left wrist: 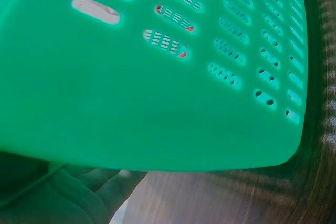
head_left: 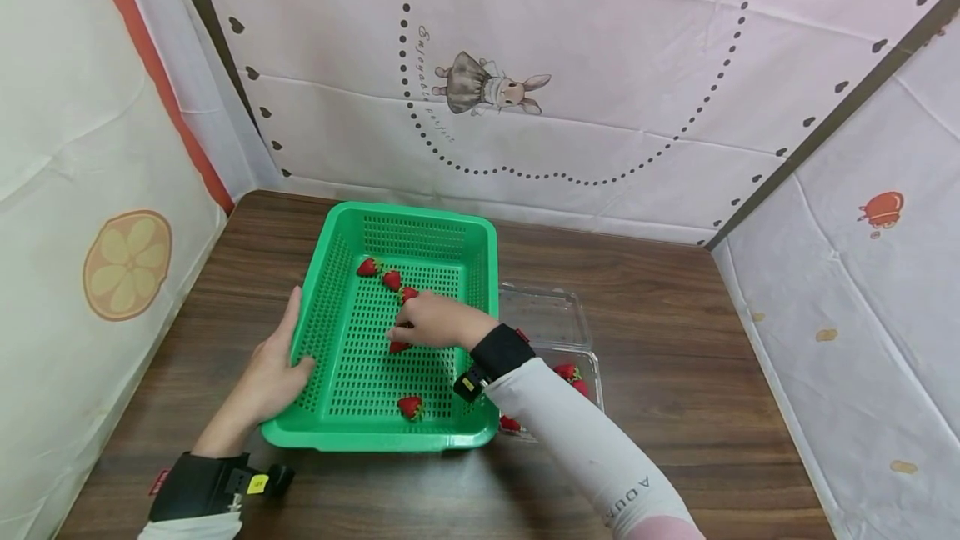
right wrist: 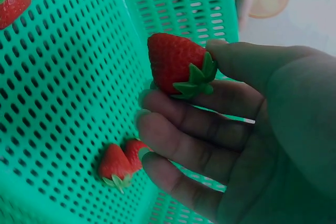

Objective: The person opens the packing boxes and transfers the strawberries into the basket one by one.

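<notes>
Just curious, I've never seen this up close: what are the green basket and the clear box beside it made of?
The green basket looks like moulded plastic, smooth with a slight sheen, its walls and floor pierced by even rows of slots. The clear box seems thin, glossy, see-through plastic, with the wood-look table showing through it.

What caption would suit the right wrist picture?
Right hand pinching a strawberry over the green basket, two more strawberries lying below.

Strawberries [head_left: 410, 407] in basket [head_left: 322, 332] — tray [head_left: 547, 315] right
</notes>
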A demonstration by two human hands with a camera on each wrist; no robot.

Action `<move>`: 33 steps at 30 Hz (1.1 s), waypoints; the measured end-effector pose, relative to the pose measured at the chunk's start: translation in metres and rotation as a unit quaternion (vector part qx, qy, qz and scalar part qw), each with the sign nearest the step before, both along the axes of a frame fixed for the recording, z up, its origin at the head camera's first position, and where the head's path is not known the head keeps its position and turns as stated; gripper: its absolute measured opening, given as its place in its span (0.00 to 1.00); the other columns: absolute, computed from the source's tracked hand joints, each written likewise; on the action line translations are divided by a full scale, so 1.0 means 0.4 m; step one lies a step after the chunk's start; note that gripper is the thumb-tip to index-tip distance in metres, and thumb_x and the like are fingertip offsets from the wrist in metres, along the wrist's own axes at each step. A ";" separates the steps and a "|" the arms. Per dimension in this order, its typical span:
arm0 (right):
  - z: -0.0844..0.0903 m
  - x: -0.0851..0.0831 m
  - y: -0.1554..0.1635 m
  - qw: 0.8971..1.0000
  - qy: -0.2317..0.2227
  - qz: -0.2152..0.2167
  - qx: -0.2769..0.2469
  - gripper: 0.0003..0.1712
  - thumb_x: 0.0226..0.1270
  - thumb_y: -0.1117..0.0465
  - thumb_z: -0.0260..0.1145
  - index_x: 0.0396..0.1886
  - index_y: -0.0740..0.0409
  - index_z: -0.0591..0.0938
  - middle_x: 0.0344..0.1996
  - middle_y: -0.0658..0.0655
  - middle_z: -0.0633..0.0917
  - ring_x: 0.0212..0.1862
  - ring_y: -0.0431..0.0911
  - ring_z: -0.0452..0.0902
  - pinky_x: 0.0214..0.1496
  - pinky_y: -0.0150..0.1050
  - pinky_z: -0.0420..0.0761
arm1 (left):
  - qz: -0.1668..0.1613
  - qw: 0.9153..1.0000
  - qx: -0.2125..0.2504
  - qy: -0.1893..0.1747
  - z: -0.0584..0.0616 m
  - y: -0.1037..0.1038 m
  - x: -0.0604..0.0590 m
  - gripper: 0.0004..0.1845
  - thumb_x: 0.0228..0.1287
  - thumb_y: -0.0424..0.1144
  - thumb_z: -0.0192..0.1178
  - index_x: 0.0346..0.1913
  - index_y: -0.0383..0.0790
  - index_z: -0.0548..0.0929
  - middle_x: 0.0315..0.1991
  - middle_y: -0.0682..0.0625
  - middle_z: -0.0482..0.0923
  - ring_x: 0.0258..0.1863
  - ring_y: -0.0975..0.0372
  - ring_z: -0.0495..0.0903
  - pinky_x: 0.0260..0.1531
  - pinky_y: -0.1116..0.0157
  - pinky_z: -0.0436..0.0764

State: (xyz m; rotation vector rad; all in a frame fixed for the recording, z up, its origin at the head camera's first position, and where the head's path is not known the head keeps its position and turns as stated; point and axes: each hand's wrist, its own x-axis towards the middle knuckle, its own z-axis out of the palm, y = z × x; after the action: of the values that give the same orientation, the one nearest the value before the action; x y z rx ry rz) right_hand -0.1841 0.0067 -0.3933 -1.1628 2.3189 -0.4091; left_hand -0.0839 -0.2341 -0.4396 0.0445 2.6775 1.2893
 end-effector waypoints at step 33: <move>-0.092 0.017 -0.063 0.996 0.000 0.009 0.089 0.14 0.69 0.61 0.62 0.52 0.53 0.84 0.49 0.50 0.85 0.50 0.41 0.80 0.48 0.29 0.76 | -0.001 1.000 0.002 0.002 0.001 0.000 -0.002 0.53 0.64 0.26 0.48 0.74 0.60 0.22 0.74 0.26 0.46 0.54 0.38 0.73 0.38 0.55 0.75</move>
State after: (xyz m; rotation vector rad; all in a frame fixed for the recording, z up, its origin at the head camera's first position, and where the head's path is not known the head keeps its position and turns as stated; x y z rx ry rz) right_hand -0.1773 -0.0184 -0.4302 -1.0969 2.2906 -0.1905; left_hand -0.0846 -0.2343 -0.4393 0.0492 2.6771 1.2946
